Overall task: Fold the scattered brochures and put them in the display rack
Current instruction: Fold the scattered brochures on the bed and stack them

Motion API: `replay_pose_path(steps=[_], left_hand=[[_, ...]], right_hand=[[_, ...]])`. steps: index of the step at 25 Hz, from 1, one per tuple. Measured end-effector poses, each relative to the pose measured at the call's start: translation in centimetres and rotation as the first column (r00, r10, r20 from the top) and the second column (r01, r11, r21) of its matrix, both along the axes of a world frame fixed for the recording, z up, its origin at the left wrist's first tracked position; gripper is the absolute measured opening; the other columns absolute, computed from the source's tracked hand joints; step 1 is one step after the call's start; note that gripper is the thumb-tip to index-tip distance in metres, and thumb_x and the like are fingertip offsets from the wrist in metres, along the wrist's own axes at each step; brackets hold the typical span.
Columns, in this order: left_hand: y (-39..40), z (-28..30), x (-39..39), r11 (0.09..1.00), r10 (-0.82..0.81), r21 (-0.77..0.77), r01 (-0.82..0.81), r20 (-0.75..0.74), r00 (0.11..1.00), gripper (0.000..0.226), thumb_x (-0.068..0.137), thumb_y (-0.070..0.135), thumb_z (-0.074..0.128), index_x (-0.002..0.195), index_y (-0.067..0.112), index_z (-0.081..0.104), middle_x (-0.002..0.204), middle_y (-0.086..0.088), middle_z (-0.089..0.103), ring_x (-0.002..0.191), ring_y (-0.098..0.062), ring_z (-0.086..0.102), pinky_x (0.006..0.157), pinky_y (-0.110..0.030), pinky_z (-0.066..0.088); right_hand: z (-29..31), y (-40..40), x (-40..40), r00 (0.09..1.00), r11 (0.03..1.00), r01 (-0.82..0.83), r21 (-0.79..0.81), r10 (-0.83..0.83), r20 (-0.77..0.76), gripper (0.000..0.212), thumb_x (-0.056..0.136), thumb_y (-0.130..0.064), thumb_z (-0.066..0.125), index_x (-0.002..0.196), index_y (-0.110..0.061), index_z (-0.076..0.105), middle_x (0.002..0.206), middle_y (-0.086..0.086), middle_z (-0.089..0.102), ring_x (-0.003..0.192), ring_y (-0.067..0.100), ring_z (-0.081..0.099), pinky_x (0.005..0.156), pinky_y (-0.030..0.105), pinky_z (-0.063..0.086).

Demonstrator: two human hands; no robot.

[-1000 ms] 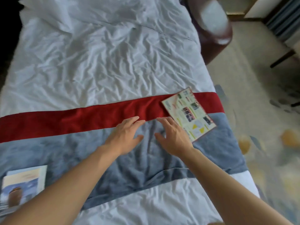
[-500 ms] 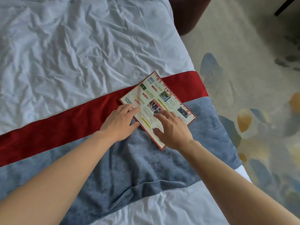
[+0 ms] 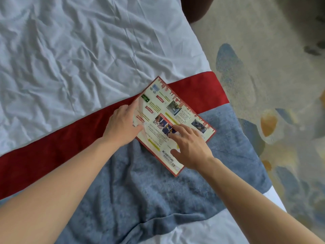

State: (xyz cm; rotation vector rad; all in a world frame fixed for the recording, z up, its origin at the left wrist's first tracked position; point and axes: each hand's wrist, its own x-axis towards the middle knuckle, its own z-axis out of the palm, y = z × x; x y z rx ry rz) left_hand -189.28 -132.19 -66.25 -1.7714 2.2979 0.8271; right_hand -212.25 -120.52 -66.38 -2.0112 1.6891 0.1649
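A cream brochure (image 3: 177, 111) with a red border, pictures and text lies open and flat on the bed, across the red band and the blue-grey runner. My left hand (image 3: 123, 125) is at its left edge, fingers curled on that edge, which looks slightly lifted. My right hand (image 3: 190, 145) rests on the brochure's lower middle, fingers spread and pressing the paper down. No display rack is in view.
The bed has a wrinkled white sheet (image 3: 73, 50), a red band (image 3: 52, 148) and a blue-grey towel runner (image 3: 158, 194). The bed's right edge drops to a patterned carpet (image 3: 272, 85). A dark rounded piece of furniture (image 3: 195, 7) stands at the top.
My view has shifted right, so the brochure at the lower left is out of frame. Both hands moved from the runner onto the red-bordered brochure; the left now takes its left edge.
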Motion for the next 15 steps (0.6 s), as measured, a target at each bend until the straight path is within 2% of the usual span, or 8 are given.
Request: replay_pose_path(steps=[3, 5, 6, 8, 10, 12, 14, 15], left_hand=[[-0.2, 0.6, -0.3, 0.986, 0.135, -0.066, -0.152, -0.211, 0.968, 0.054, 0.082, 0.039, 0.066, 0.130, 0.023, 0.048, 0.117, -0.001, 0.058, 0.105, -0.022, 0.057, 0.081, -0.036, 0.048], [-0.3, 1.5, -0.8, 0.989, 0.088, -0.089, -0.114, -0.253, 0.964, 0.028, 0.082, 0.046, 0.063, 0.105, 0.031, 0.058, 0.098, 0.013, 0.063, 0.085, -0.012, 0.062, 0.060, -0.025, 0.043], [-0.2, 1.8, -1.1, 0.996, 0.050, -0.053, -0.066, -0.266, 0.963, 0.025, 0.082, 0.054, 0.059, 0.096, 0.034, 0.061, 0.091, 0.017, 0.064, 0.080, -0.007, 0.062, 0.057, -0.023, 0.042], [0.2, 2.1, -1.9, 0.986, 0.034, 0.167, 0.026, -0.344, 0.938, 0.046, 0.084, 0.073, 0.042, 0.090, 0.036, 0.069, 0.091, 0.019, 0.066, 0.084, -0.001, 0.062, 0.071, -0.028, 0.048], [0.8, 1.6, -2.8, 0.942, 0.082, 0.333, 0.036, -0.336, 0.938, 0.056, 0.086, 0.073, 0.032, 0.095, 0.034, 0.072, 0.109, 0.014, 0.064, 0.101, -0.006, 0.060, 0.089, -0.034, 0.047], [1.3, 0.4, -3.5, 0.959, 0.034, 0.284, 0.016, -0.173, 0.984, 0.047, 0.088, 0.058, 0.050, 0.121, 0.026, 0.060, 0.124, 0.005, 0.057, 0.115, -0.015, 0.054, 0.095, -0.040, 0.046], [2.0, -0.1, -4.3, 0.978, 0.002, 0.211, 0.004, -0.027, 1.000, 0.056, 0.086, 0.042, 0.062, 0.135, 0.021, 0.043, 0.119, 0.002, 0.059, 0.110, -0.020, 0.056, 0.083, -0.040, 0.051], [2.3, -0.3, -4.8, 0.977, 0.027, 0.212, -0.024, -0.011, 1.000, 0.048, 0.086, 0.036, 0.063, 0.129, 0.021, 0.047, 0.110, 0.005, 0.063, 0.098, -0.018, 0.061, 0.071, -0.036, 0.052]], right_hand=[[-0.4, -0.1, 0.1, 0.999, 0.999, 0.037, 0.026, -0.038, 0.026, 0.057, 0.093, -0.042, 0.060, 0.145, -0.024, 0.048, 0.160, 0.006, 0.034, 0.149, 0.025, 0.024, 0.117, 0.045, 0.026], [-0.4, -0.2, 0.2, 0.997, 0.997, 0.065, 0.031, -0.066, 0.050, 0.055, 0.093, -0.037, 0.061, 0.144, -0.021, 0.050, 0.158, 0.005, 0.037, 0.147, 0.025, 0.026, 0.116, 0.044, 0.031], [-0.3, -0.4, 0.3, 0.995, 0.996, 0.082, 0.029, -0.084, 0.063, 0.053, 0.093, -0.034, 0.061, 0.143, -0.019, 0.051, 0.156, 0.005, 0.039, 0.146, 0.025, 0.029, 0.115, 0.044, 0.034], [0.0, -0.6, 0.3, 0.986, 0.992, 0.127, 0.015, -0.128, 0.103, 0.048, 0.092, -0.026, 0.061, 0.139, -0.015, 0.055, 0.149, 0.006, 0.047, 0.138, 0.027, 0.039, 0.106, 0.043, 0.043], [0.2, -0.7, 0.2, 0.973, 0.979, 0.193, -0.057, -0.184, 0.138, 0.039, 0.089, -0.016, 0.062, 0.127, -0.009, 0.060, 0.133, 0.007, 0.056, 0.122, 0.029, 0.052, 0.093, 0.038, 0.050], [0.3, -0.8, -0.2, 0.921, 0.918, 0.366, -0.153, -0.334, 0.199, 0.038, 0.086, -0.009, 0.062, 0.124, -0.005, 0.058, 0.130, 0.009, 0.057, 0.116, 0.029, 0.056, 0.090, 0.038, 0.050], [0.4, -0.9, -0.9, 0.789, 0.782, 0.600, -0.168, -0.544, 0.286, 0.045, 0.086, -0.008, 0.059, 0.131, -0.009, 0.050, 0.136, 0.007, 0.052, 0.119, 0.024, 0.053, 0.093, 0.040, 0.051], [0.4, -1.0, -1.3, 0.718, 0.714, 0.684, -0.149, -0.623, 0.312, 0.049, 0.087, -0.011, 0.057, 0.134, -0.012, 0.047, 0.138, 0.006, 0.049, 0.120, 0.022, 0.052, 0.094, 0.042, 0.050]])
